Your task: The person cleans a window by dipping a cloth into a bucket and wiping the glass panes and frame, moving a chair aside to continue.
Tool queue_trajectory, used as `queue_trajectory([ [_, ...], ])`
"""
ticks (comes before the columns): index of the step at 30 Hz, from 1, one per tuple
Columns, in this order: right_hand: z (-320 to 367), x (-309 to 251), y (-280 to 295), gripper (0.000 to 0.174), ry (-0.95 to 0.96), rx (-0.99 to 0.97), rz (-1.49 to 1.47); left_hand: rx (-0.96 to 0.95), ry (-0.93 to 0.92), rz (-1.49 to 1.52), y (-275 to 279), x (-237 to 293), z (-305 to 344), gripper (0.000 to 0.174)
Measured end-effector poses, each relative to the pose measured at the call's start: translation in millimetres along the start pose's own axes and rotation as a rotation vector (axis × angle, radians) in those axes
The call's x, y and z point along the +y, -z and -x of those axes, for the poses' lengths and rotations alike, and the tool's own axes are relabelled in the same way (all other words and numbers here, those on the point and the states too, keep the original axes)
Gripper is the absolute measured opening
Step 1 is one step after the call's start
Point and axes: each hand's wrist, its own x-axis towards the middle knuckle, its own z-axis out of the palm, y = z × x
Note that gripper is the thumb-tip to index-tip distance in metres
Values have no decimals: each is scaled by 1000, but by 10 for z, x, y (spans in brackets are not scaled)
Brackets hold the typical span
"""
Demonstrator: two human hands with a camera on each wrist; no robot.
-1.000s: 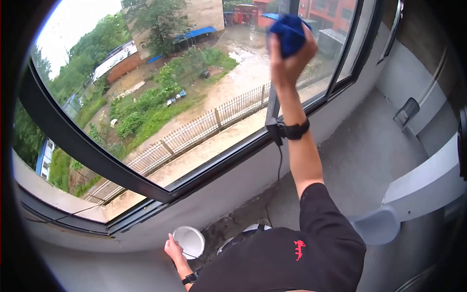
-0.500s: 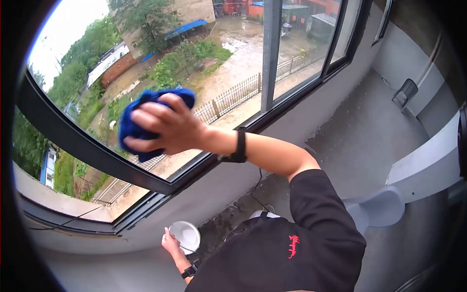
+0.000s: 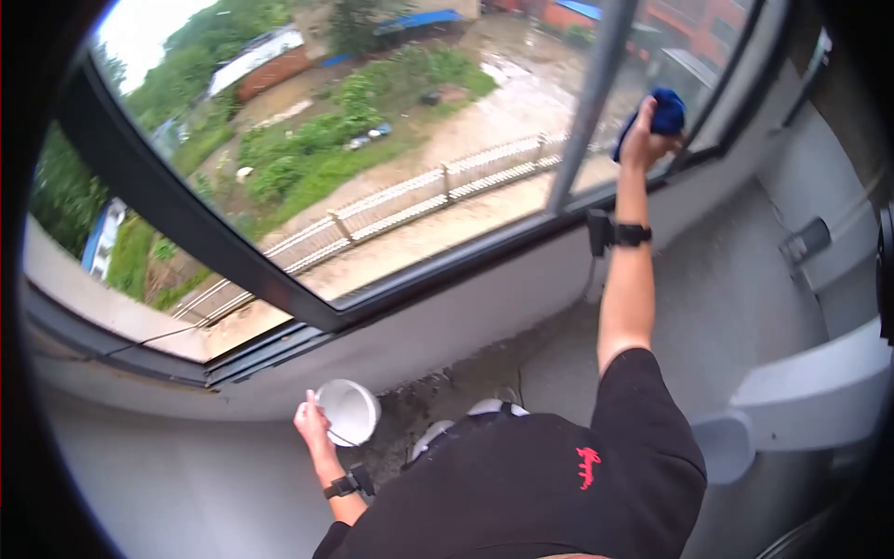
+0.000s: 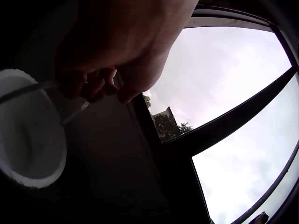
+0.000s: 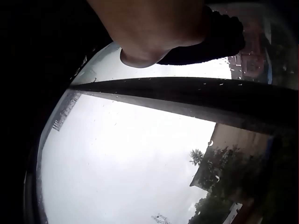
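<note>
My right hand (image 3: 643,147) is stretched out to the right-hand window pane, gripping a bunched dark blue cloth (image 3: 669,114) against the glass. The right wrist view has this cloth (image 5: 205,50) as a dark, fuzzy-edged shape under the hand, beside the window's upright bar. Low on the left, my left hand (image 3: 312,424) holds a white bucket (image 3: 352,410) by its handle. Seen from the left wrist, the curled fingers (image 4: 96,88) wrap the thin handle (image 4: 32,88), and the bucket's open mouth hangs beside them.
A dark window frame (image 3: 428,268) runs across the wall, with an open gap (image 3: 154,270) at lower left. A grey plastic seat (image 3: 724,449) stands behind the right arm, and a dark chair (image 3: 805,239) farther off. Damp patches mark the floor (image 3: 410,382) below the window.
The right hand swept the cloth from the right pane to the left one, then back to the right pane, lower than at first. The left hand keeps holding the bucket.
</note>
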Motion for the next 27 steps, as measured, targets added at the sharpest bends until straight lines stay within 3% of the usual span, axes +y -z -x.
queue_trajectory([
  [1,184,-113,31,101,19,-7,62,8,18,13,3,-12,29,45],
  [3,532,-271,-21,98,134,-36,-30,-4,47,41,47,-68,55,44],
  [7,1274,-1394,-121,89,524,-178,-403,-21,74,61,72,-125,116,44],
  [9,1478,-1854,-194,83,761,-139,-296,-5,83,58,109,-95,146,44],
  [11,1587,-2332,-389,77,938,-97,-389,22,50,60,148,-68,144,45],
  [14,1902,-3161,-471,70,997,-126,-365,18,29,86,307,-113,71,45],
  [17,2310,-3367,-684,69,1160,97,-379,42,29,100,330,-11,110,46],
  [19,2804,-3168,-415,65,1059,-232,-301,31,18,101,377,-54,103,46],
  [20,2959,-3060,-378,60,1125,-193,-379,34,19,106,384,-75,88,46],
  [24,3833,-2168,354,63,1123,-603,-254,-3,22,103,417,-111,142,42],
  [27,4318,-1276,790,64,1099,-758,-231,-4,20,80,492,-177,156,43],
])
